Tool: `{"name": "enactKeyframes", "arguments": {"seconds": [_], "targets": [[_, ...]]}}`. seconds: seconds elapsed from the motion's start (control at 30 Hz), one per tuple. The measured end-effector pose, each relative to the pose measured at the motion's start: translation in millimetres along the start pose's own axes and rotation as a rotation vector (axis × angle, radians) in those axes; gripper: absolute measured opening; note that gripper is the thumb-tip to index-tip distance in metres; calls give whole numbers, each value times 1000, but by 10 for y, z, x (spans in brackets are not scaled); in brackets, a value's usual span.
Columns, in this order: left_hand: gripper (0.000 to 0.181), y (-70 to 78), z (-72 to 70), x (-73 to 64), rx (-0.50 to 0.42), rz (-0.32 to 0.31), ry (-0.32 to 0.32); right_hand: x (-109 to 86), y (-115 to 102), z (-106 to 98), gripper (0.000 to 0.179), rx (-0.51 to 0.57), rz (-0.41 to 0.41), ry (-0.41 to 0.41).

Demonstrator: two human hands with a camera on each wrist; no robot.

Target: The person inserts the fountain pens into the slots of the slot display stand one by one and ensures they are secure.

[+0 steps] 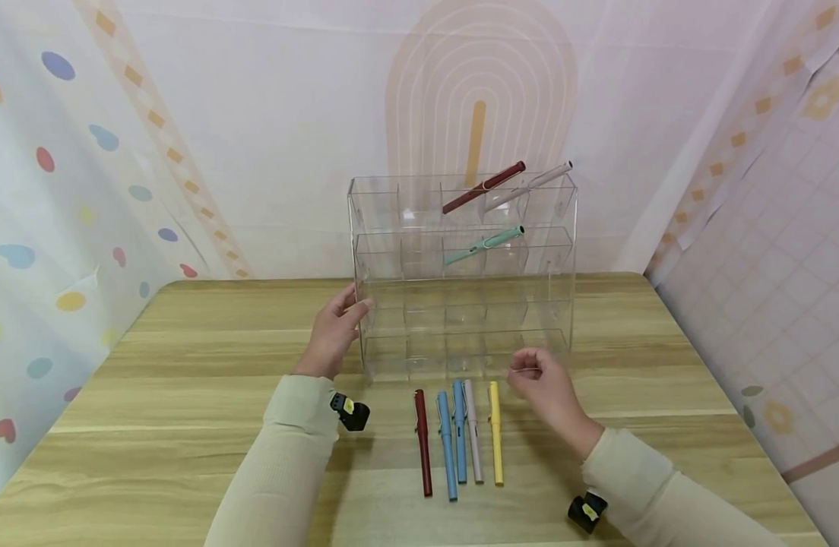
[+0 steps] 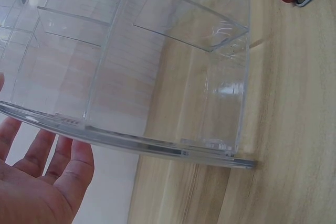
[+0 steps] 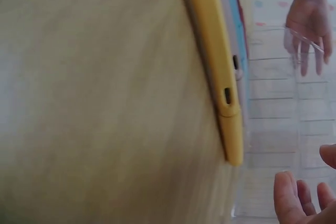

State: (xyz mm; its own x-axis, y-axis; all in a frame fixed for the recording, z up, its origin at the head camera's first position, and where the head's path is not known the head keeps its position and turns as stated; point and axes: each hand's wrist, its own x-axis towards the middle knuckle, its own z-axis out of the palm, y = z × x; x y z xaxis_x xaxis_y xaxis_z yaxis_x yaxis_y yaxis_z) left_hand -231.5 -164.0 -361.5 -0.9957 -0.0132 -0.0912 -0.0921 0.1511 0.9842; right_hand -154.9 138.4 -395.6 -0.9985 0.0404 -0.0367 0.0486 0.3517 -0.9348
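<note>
A clear acrylic pen rack (image 1: pixel 465 282) with tiered compartments stands upright on the table. My left hand (image 1: pixel 333 330) holds its left side panel, with the thumb in front and the fingers behind. Close to the rack's lower right front is my right hand (image 1: pixel 544 384), its fingers loosely bent; the right wrist view shows a gap between thumb and fingers and nothing held. A dark red pen (image 1: pixel 484 188) and a lilac pen (image 1: pixel 529 187) lean in the top tier, a mint green pen (image 1: pixel 485 245) in the second. Nearest the right hand lies a yellow pen (image 1: pixel 495 433).
Left of the yellow pen, a lilac pen (image 1: pixel 473 431), two blue pens (image 1: pixel 460 431) (image 1: pixel 447 446) and a dark red pen (image 1: pixel 422 443) lie side by side before the rack. A patterned curtain (image 1: pixel 289 137) hangs behind the wooden table (image 1: pixel 187 410).
</note>
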Motion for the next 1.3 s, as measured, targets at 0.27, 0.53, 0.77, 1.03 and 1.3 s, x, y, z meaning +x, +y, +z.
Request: {"name": "enactKeyframes", "arguments": {"seconds": [0.27, 0.53, 0.77, 1.03, 1.3], "targets": [[53, 0, 8, -3, -10, -5, 7, 28, 83, 53, 37, -45, 66, -68], [54, -37, 2, 30, -4, -5, 9, 54, 121, 94, 41, -135, 114, -142], [54, -40, 2, 32, -11, -1, 9, 101, 126, 155, 38, -179, 163, -176], [54, -43, 3, 35, -9, -2, 12, 119, 103, 188, 44, -292, 131, -208], [54, -34, 9, 30, -15, 8, 7, 128, 81, 208, 53, -394, 67, -236]]}}
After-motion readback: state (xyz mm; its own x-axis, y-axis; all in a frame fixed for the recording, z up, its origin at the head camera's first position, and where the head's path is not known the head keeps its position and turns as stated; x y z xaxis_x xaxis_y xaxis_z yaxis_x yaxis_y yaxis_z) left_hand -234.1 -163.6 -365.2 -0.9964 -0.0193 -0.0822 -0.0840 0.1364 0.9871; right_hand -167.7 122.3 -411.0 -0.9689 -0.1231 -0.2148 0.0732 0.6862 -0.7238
